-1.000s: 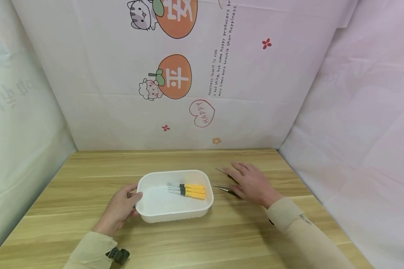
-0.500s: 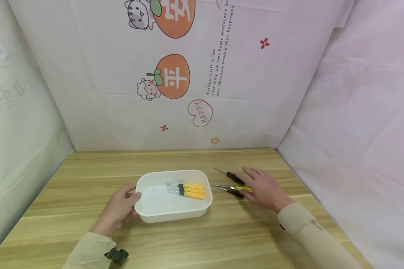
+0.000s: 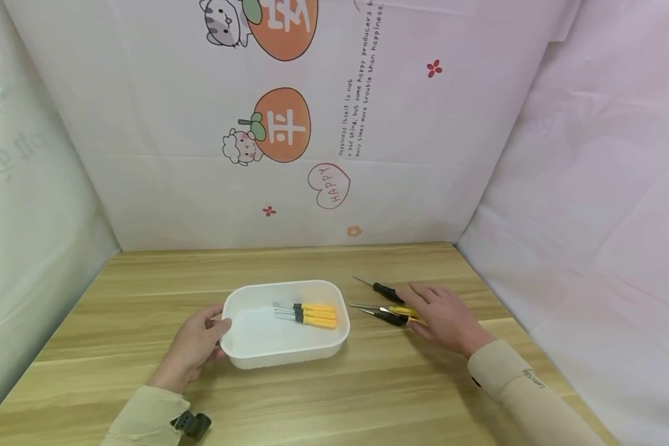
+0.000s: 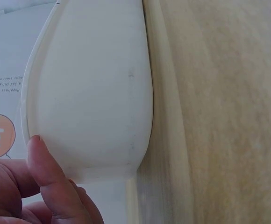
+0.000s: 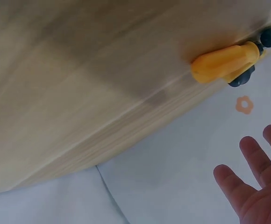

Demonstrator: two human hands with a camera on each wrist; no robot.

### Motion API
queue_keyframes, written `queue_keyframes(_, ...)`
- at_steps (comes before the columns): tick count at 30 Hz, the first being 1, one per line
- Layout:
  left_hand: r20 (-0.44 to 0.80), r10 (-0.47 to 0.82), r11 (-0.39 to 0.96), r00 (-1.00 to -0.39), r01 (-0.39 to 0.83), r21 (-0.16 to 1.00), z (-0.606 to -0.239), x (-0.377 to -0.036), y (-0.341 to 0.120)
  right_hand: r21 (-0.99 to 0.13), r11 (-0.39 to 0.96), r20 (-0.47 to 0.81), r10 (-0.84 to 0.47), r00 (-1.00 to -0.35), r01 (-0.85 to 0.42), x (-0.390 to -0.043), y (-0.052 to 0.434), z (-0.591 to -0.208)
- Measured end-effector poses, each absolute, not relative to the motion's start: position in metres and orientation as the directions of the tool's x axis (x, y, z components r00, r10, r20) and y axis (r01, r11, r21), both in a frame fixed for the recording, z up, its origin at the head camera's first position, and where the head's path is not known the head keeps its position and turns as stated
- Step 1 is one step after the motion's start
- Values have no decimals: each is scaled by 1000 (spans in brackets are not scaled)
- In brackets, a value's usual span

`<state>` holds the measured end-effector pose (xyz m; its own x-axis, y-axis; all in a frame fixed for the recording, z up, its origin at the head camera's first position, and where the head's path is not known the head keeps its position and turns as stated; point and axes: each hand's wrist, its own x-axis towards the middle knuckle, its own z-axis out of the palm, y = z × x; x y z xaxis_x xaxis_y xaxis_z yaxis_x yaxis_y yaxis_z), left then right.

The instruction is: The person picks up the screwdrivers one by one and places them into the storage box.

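A white plastic tray sits mid-table with several yellow-handled screwdrivers lying in it. My left hand holds the tray's left end, thumb on the rim; the left wrist view shows that thumb against the tray wall. To the right of the tray lie two black-handled screwdrivers and a yellow-handled one. My right hand rests flat beside them, fingers straight, touching their handle ends. In the right wrist view the yellow handle lies on the wood, apart from my straight fingers.
The wooden table is walled by a printed cloth backdrop at the back and plain sheets on both sides. The right sheet meets the table close to my right hand.
My right hand has slid right and toward me, uncovering the handles of the screwdrivers on the table. The left hand and the tray have stayed put.
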<state>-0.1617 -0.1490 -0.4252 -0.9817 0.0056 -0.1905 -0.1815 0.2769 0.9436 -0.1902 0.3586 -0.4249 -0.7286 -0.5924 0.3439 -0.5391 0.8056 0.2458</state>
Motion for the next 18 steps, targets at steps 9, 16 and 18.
queue_keyframes(9, -195, 13, 275, -981, -184, 944, -427, -163, -151, 239, 821, 337, -571, -748, -519, -184, 370, -433)
queue_keyframes(16, -191, 16, 280, -981, -179, 943, -426, -163, -151, 224, 839, 327, -544, -773, -495, -179, 377, -443)
queue_keyframes(18, -190, 16, 281, -982, -178, 943, -426, -163, -151, 221, 843, 318, -538, -781, -491, -178, 379, -444)
